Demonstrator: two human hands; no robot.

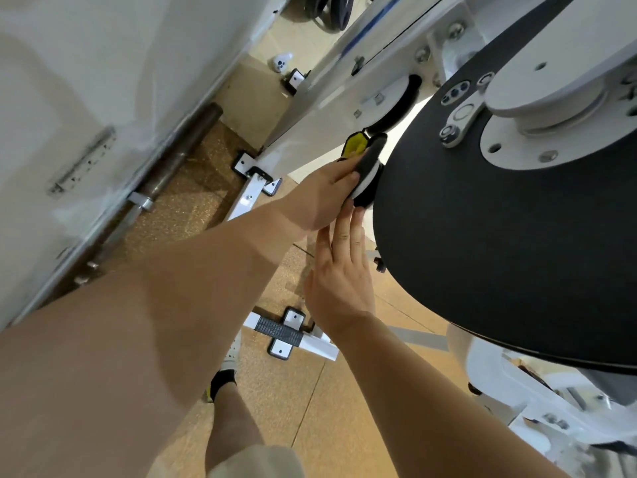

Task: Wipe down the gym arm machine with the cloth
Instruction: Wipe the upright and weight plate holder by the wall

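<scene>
The gym arm machine has a large black disc (499, 257) with a white hub (544, 108) on a white frame (331, 108). A cloth (368, 170), black and white with a yellow part, lies against the disc's left edge. My left hand (324, 194) reaches in from the lower left and holds the cloth there. My right hand (341, 274) is just below it with straight fingers, its fingertips touching the cloth's lower end beside the disc's rim.
A white wall (86, 98) runs along the left with a dark metal bar (179, 146) on the floor beside it. White base feet with black pads (286, 334) stand on the cork-coloured floor. My leg and shoe (224, 377) are below. Weight plates (331, 8) lie at the top.
</scene>
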